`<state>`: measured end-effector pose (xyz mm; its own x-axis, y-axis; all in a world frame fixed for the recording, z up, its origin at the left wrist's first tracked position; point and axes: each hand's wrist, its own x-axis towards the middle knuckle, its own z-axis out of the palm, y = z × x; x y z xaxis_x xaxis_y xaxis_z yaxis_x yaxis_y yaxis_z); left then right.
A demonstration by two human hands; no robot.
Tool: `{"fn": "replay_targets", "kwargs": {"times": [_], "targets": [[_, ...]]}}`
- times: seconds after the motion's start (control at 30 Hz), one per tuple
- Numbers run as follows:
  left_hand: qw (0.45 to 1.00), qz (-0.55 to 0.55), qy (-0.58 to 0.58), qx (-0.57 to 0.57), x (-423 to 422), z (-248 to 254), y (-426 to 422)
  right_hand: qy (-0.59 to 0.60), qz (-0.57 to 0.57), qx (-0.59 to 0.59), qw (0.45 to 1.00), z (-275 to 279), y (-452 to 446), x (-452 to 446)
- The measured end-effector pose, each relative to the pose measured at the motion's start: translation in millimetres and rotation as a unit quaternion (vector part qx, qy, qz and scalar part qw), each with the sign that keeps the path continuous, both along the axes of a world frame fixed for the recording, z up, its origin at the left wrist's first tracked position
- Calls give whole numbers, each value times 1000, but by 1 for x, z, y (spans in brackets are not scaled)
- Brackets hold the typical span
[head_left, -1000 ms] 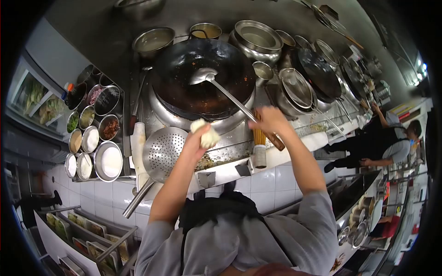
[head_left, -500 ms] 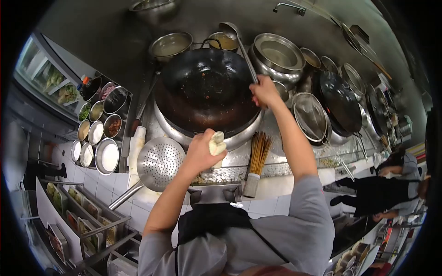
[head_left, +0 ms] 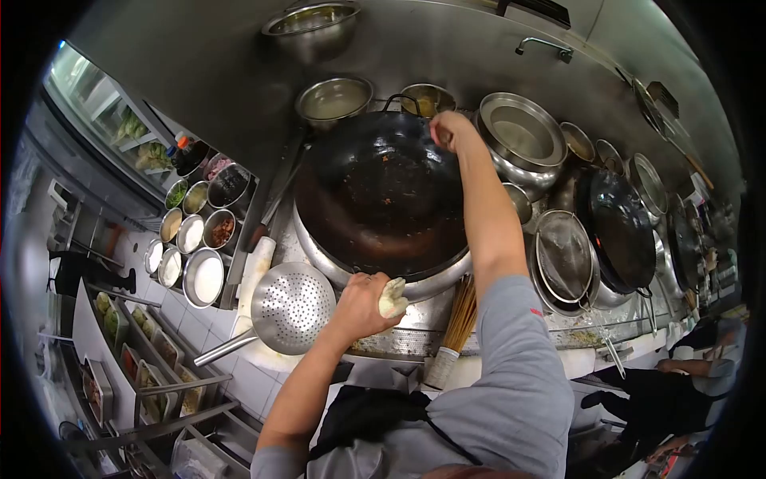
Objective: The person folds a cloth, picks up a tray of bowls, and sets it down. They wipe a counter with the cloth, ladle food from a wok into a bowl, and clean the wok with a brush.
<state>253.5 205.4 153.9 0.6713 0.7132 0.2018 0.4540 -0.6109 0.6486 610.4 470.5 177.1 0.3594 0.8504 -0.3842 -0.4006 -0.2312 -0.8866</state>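
My left hand [head_left: 365, 306] is closed around a folded pale cloth [head_left: 392, 298] at the near rim of a large black wok [head_left: 383, 199]. The wok sits on a round steel burner ring, with a few small orange bits stuck inside it. My right hand [head_left: 453, 132] reaches over the wok's far right rim, fingers curled; what they hold, if anything, is hidden. Close to that hand stands a steel bowl of yellowish liquid [head_left: 428, 99]. The wok's far loop handle [head_left: 400, 101] shows just left of the bowl. No ladle is visible now.
A perforated strainer [head_left: 293, 307] lies left of my left hand, and a bamboo brush [head_left: 456, 327] lies right of it. Seasoning containers [head_left: 203, 277] stand at left. A steel pot [head_left: 523, 136], mesh sieve [head_left: 565, 255] and second wok [head_left: 621, 227] are at right. Another person [head_left: 662, 399] stands far right.
My right hand has moved to the wok's far rim, and the ladle it held has gone from sight. My left hand stays on the cloth at the near rim. The view has shifted.
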Motion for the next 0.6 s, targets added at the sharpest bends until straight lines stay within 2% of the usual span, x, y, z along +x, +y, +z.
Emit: {"fn": "replay_targets", "kwargs": {"times": [0.03,0.07,0.1,0.17,0.23,0.3,0.4,0.5,0.53,0.57,0.6], "targets": [[1000,-1,0,2,0,-2,2,-207,45,-42,976,0,-7,1],[1000,3,1,4,0,-5,3,-405,86,-87,906,-2,-19,3],[1000,3,4,6,-1,-8,4,-478,88,-120,866,35,-65,-17],[1000,-7,-6,23,0,-10,7,-606,16,-62,793,21,-98,-3],[998,-13,-29,52,-1,-10,8,-610,18,-34,792,20,-145,9],[998,-17,-34,48,-3,-16,10,-623,-11,-69,779,51,-197,-5],[998,-16,-29,57,-3,-21,11,-654,-67,-116,744,45,-229,14],[1000,-13,-3,21,1,-14,10,-643,-95,-181,738,43,-241,36],[1000,-18,-10,24,2,-13,11,-682,-137,-145,703,26,-238,54],[999,-23,-14,24,1,-13,10,-541,-121,-121,823,30,-239,68],[999,-28,-18,24,0,-14,10,-380,-103,-92,915,36,-238,83]]}}
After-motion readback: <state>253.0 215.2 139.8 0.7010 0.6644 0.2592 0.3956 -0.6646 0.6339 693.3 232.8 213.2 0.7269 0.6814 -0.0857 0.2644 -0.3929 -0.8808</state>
